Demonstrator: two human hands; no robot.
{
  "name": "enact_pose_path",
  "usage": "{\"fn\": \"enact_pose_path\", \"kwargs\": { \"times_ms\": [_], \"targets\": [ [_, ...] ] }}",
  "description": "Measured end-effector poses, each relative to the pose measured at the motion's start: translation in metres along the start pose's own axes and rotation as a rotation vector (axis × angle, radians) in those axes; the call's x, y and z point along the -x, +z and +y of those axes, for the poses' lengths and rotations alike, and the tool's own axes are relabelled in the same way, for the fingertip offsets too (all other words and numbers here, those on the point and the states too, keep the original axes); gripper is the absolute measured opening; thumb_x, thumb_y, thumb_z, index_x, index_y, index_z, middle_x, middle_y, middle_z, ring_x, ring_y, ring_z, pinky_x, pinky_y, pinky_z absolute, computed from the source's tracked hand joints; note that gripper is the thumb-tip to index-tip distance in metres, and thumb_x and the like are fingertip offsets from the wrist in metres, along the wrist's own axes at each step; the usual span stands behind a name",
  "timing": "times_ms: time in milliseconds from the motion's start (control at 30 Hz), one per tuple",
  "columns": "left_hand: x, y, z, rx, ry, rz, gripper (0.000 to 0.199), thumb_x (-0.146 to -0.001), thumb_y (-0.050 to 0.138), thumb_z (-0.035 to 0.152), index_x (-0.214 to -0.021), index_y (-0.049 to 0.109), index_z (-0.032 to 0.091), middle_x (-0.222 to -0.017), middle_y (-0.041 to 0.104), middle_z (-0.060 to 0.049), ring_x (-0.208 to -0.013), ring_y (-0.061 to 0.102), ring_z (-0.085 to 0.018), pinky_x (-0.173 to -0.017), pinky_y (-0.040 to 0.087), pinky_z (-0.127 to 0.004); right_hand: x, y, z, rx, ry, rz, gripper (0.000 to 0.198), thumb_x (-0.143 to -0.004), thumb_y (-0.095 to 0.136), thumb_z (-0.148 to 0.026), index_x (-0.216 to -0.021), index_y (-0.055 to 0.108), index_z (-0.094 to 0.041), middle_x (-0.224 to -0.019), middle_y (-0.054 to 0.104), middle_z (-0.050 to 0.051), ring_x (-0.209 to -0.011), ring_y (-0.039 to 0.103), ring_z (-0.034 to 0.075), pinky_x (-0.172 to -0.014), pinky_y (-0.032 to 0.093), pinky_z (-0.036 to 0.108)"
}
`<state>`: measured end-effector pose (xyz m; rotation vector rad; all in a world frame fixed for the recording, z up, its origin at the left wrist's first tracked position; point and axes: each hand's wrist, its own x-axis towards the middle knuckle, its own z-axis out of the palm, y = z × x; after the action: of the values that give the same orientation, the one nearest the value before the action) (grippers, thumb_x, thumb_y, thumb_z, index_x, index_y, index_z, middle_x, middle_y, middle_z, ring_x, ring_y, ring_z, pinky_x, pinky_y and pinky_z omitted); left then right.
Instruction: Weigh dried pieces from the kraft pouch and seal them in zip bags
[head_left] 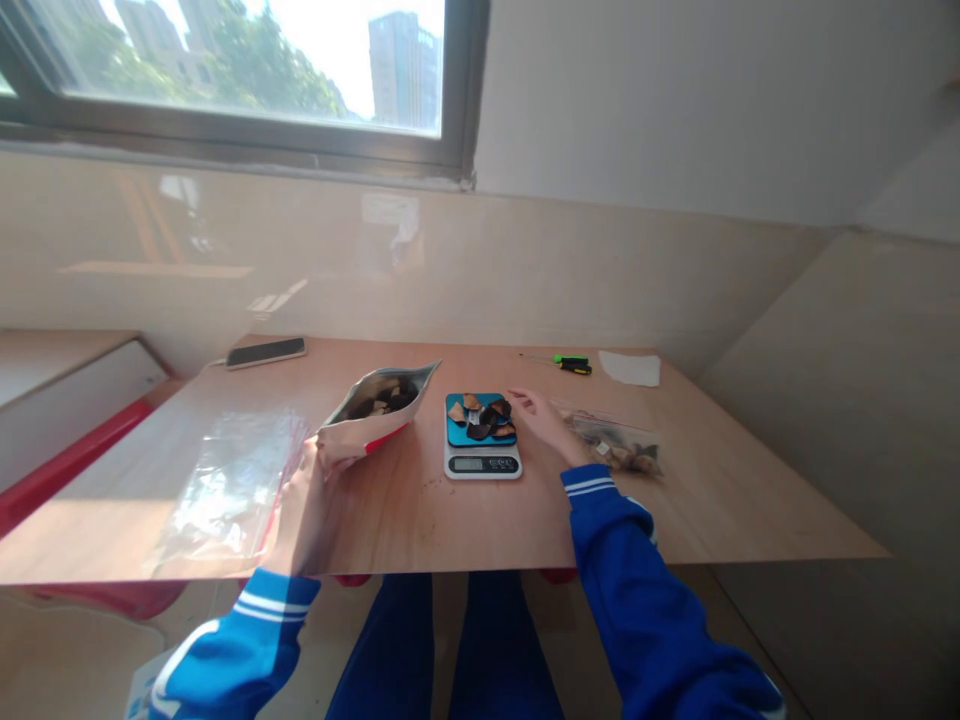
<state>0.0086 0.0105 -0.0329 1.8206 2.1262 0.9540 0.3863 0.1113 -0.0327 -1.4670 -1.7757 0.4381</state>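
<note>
My left hand (307, 468) grips the near left edge of an open foil-lined pouch (352, 448), tilted, with dark and pale pieces inside. To its right, a small white kitchen scale (451, 466) with a blue top carries several dark brown and tan shard-like pieces (481, 430), whose exact kind I cannot make out. At the right edge of the scale is my right hand (541, 415), its fingers stretched towards the pieces and slightly apart, with nothing visible in them. Partly behind that wrist lies a clear zip bag (619, 445) of similar pieces.
A flat clear plastic bag (225, 490) lies at the left of the wooden table (420, 540). Further back are a phone (266, 352) with a cable, screwdrivers (574, 364) with green and yellow-black handles, and a white paper (630, 369). Small crumbs lie near the scale.
</note>
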Motion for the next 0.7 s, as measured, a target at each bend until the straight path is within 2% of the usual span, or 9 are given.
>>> {"fn": "enact_pose_path", "kwargs": {
  "times_ms": [133,267,367,500,600,700],
  "targets": [
    [-0.003,0.003,-0.005,0.034,0.032,0.029,0.038,-0.089,0.045,0.044,-0.119,0.045,0.021,-0.11,0.065,-0.01,-0.089,0.067,-0.027,-0.072,0.051,-0.036,-0.015,0.011,-0.003,-0.017,-0.022,-0.033,0.022,-0.082,0.06,-0.029,-0.098,0.07,-0.016,-0.104,0.068,0.011,-0.094,0.063,0.021,-0.085,0.049,0.036],
    [-0.004,0.003,-0.006,0.004,0.036,0.035,0.04,-0.088,0.045,0.044,-0.12,0.044,0.019,-0.108,0.065,-0.013,-0.091,0.067,-0.03,-0.071,0.051,-0.038,-0.012,0.013,-0.004,-0.03,-0.042,-0.066,0.018,-0.083,0.06,-0.031,-0.086,0.072,-0.017,-0.092,0.069,0.009,-0.089,0.063,0.022,-0.083,0.049,0.035],
    [-0.004,0.002,-0.007,-0.046,0.016,0.029,0.041,-0.089,0.041,0.044,-0.121,0.042,0.018,-0.105,0.066,-0.015,-0.094,0.066,-0.034,-0.069,0.05,-0.04,-0.009,0.013,-0.004,-0.032,-0.051,-0.066,0.018,-0.083,0.06,-0.032,-0.086,0.072,-0.018,-0.093,0.069,0.008,-0.092,0.063,0.022,-0.085,0.047,0.035],
    [-0.005,0.002,-0.008,-0.029,0.011,0.019,0.041,-0.089,0.042,0.046,-0.119,0.041,0.019,-0.103,0.066,-0.013,-0.087,0.067,-0.031,-0.065,0.051,-0.038,-0.008,0.013,-0.006,-0.039,-0.038,-0.064,0.018,-0.083,0.06,-0.032,-0.087,0.071,-0.018,-0.095,0.069,0.009,-0.094,0.063,0.022,-0.085,0.048,0.036],
    [-0.006,0.004,-0.009,0.005,0.018,0.025,0.043,-0.087,0.044,0.048,-0.119,0.04,0.019,-0.103,0.066,-0.013,-0.085,0.068,-0.03,-0.064,0.051,-0.037,-0.007,0.008,-0.009,-0.043,-0.028,-0.038,0.024,-0.082,0.062,-0.033,-0.1,0.068,-0.018,-0.108,0.068,0.011,-0.102,0.061,0.024,-0.089,0.047,0.038],
    [-0.006,0.006,-0.011,0.022,0.035,0.059,0.044,-0.086,0.046,0.048,-0.118,0.042,0.018,-0.101,0.067,-0.014,-0.082,0.069,-0.03,-0.063,0.051,-0.036,0.002,-0.005,-0.015,-0.071,0.004,0.057,0.032,-0.085,0.057,-0.039,-0.11,0.064,-0.02,-0.119,0.064,0.011,-0.109,0.059,0.024,-0.093,0.046,0.039]
  ]
}}
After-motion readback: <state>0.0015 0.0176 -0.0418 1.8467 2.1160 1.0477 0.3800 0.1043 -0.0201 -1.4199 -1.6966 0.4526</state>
